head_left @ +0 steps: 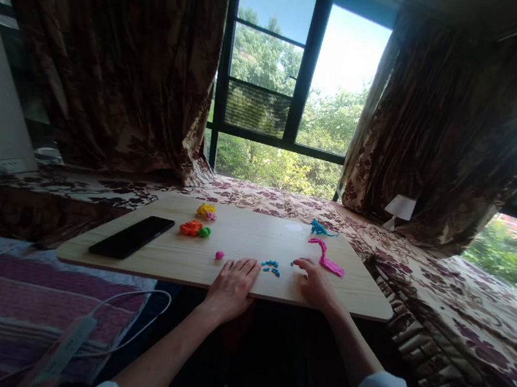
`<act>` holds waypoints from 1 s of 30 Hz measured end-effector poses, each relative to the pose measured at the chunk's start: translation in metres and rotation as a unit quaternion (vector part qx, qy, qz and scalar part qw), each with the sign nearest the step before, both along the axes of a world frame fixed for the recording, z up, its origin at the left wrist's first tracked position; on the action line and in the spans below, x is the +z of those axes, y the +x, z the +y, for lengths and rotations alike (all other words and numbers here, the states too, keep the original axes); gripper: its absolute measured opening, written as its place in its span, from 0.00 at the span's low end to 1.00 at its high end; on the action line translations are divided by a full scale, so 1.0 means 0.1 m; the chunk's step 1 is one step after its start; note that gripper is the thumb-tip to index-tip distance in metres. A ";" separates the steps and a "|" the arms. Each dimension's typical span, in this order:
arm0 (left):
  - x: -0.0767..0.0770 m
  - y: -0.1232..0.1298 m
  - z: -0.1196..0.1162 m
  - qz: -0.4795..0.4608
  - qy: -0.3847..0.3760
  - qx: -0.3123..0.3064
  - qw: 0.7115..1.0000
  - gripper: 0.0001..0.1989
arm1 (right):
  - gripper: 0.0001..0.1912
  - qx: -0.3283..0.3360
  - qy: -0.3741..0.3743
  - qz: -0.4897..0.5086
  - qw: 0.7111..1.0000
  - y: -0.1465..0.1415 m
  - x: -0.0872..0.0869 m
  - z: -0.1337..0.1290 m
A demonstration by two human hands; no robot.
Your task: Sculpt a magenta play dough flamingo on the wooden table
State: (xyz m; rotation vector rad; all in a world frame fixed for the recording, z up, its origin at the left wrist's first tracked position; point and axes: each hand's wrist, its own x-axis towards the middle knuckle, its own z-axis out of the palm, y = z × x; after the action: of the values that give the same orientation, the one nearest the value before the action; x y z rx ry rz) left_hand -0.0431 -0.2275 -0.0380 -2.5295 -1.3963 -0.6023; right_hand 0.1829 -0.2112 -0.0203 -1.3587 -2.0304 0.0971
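My left hand [235,281] lies flat, palm down, on the near edge of the light wooden table [252,232], fingers stretched out. A small pink clay ball [219,255] is just to its left. Several small blue clay bits [271,267] lie between my two hands. My right hand [315,284] rests at the near edge with fingers curled, and its fingertips close at a tiny blue clay piece [292,263]. Beyond it lies a pink clay strip [324,259] with a curved end, and farther back a blue clay dinosaur-like figure [320,227].
On the left of the table are a black phone [132,236], orange clay [191,228], green clay [204,232] and yellow clay [205,209]. A white lamp [400,208] stands on the window ledge. A power strip [66,346] with a white cable is at lower left.
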 end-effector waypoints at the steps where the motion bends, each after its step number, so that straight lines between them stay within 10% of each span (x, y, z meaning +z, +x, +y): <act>1: 0.00 0.00 0.00 0.000 -0.001 0.000 1.000 0.30 | 0.21 -0.003 0.006 0.001 1.000 -0.04 0.01 0.02; 10: 0.02 -0.06 0.03 -0.074 -0.040 -0.027 0.996 0.37 | 0.09 -0.096 -0.053 -0.082 0.991 -0.40 0.07 0.06; 20: 0.23 0.18 0.20 -0.279 -0.067 -0.077 0.955 0.13 | 0.08 0.068 -0.017 0.144 0.987 -0.39 0.06 0.00; 30: 0.31 0.21 0.19 -0.394 -0.214 -0.115 0.887 0.18 | 0.09 0.078 0.054 0.071 0.993 -0.46 0.18 -0.16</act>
State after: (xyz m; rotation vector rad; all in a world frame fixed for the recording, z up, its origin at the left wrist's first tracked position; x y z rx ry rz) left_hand -0.0217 -0.2086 -0.0071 -2.9714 -1.5848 -1.6862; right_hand 0.1370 -0.2269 -0.0027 -1.0951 -1.9885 0.1465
